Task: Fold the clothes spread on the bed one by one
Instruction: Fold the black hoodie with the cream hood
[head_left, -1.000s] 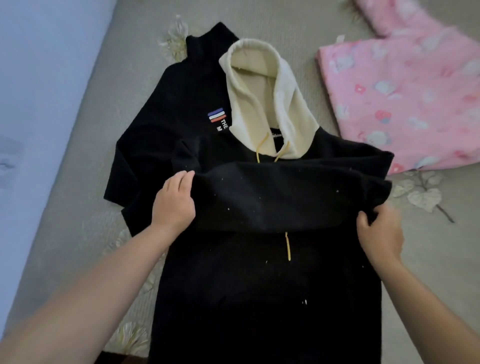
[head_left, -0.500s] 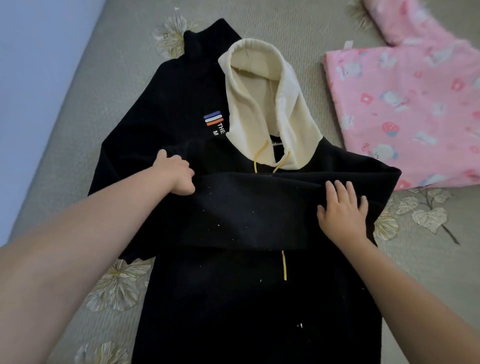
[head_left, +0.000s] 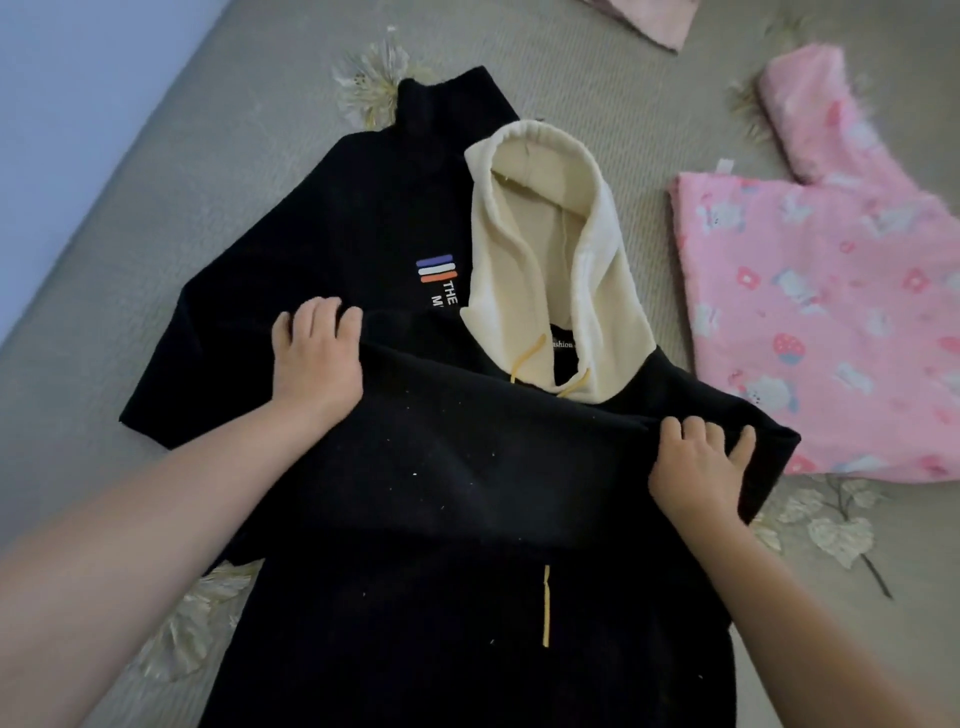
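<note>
**Sleeve laid across the hoodie and held at both ends**

One black hoodie (head_left: 415, 519) is spread front-up on the bed (head_left: 156, 218), with its cream hood (head_left: 550, 249) pointing away and its hem running out of view at the near edge. A sleeve is laid across the chest as a wide dark band, just below the hood opening. The band is held at both ends, apparently so that its upper edge can be pulled straight and kept square to the body before the next fold is made.

The left hand (head_left: 317, 358) is placed at the band's left end, with its fingers curled over the upper edge; the cloth appears to be gripped there, though the thumb is hidden. The right hand (head_left: 696, 467) is set at the band's right end, its fingers bent over the fold and the edge bunched under them. Neither hand is lying flat.

The other sleeve is turned up beside the hood, its cuff toward the far side of the bed, so it is judged not yet folded in.

One pink garment (head_left: 831, 332) with a printed pattern is spread to the right, just beside the hoodie, and waits its turn. A corner of one more piece of cloth (head_left: 654, 21) is seen at the far edge; what it is cannot be told.

Counted: two hands, one hoodie in hand, one pink garment waiting, one unidentified piece.
</note>
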